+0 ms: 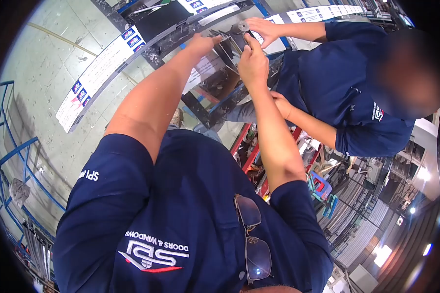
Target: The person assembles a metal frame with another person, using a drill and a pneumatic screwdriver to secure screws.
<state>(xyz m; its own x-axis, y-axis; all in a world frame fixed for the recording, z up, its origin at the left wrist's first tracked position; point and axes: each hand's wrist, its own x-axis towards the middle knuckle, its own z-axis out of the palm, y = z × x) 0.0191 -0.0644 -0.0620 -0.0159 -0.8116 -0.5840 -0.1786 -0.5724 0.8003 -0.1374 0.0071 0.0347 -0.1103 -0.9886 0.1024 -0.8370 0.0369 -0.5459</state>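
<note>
My left hand [204,45] is at the near edge of a long dark metal profile [168,40], its fingers bent round the edge beside several thin dark strips [226,49]. My right hand [253,62] is closed on a dark piece with a round grey end [242,27], the index finger stretched along it. What lies inside the palm is hidden. Just beyond, a co-worker's hand [265,30] touches the same spot with fingers spread. White labels with blue logos [100,73] run along the profile.
A co-worker in a dark blue shirt [337,78] stands close on the right, one hand by my right forearm. A dark metal stand [198,108] is under the work. Blue metal racks [17,151] are at the left, a red shelf [252,156] with parts at the right.
</note>
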